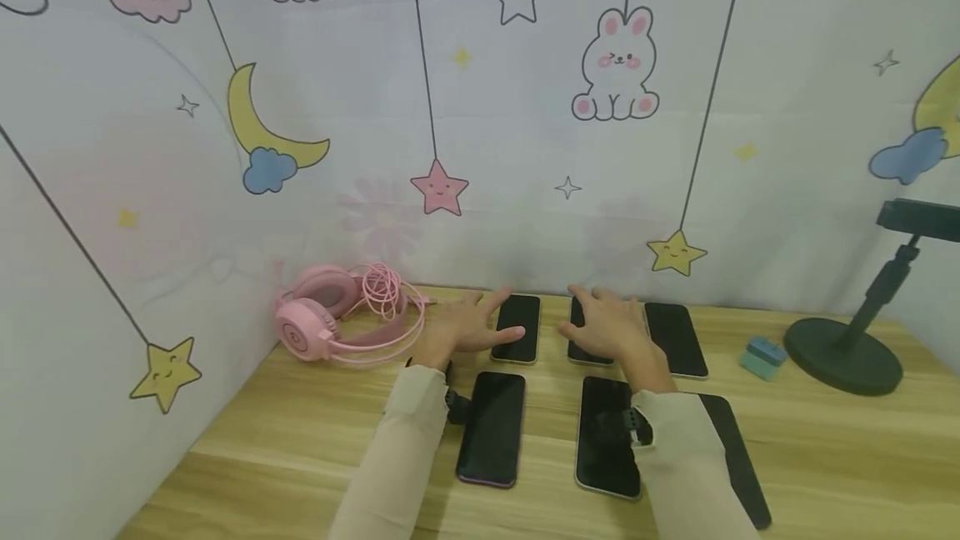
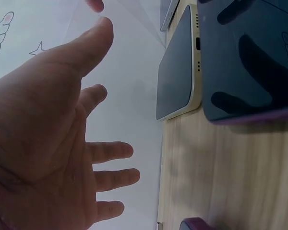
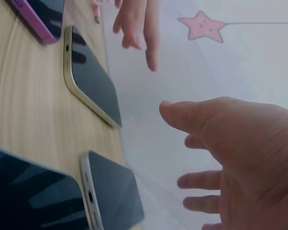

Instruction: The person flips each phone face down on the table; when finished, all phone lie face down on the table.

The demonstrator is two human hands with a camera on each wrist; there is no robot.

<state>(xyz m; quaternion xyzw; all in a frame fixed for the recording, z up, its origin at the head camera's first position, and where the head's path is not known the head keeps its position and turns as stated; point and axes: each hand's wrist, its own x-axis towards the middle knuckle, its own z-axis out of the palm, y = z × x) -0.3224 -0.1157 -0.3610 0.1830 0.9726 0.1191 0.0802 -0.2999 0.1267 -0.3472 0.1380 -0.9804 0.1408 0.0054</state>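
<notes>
My left hand (image 1: 465,325) hovers with spread fingers beside the upper-left phone (image 1: 519,330), a gold-edged one in the left wrist view, its thumb reaching over the screen. My right hand (image 1: 609,325) is likewise spread, overlapping the upper-middle phone (image 1: 581,348) in the head view. Both palms hold nothing. Closer to me lie a purple-edged phone (image 1: 492,430), a silver-edged phone (image 1: 603,432) and a dark phone (image 1: 735,457) partly hidden by my right sleeve. Another dark phone (image 1: 677,340) lies right of my right hand. All the phone screens are dark and face up.
Pink headphones (image 1: 307,327) with a coiled cable sit at the back left. On the right are a small blue-green block (image 1: 763,357) and a black stand (image 1: 843,355) with a round base. A cartoon-printed cloth (image 1: 525,132) hangs behind the wooden table (image 1: 255,473).
</notes>
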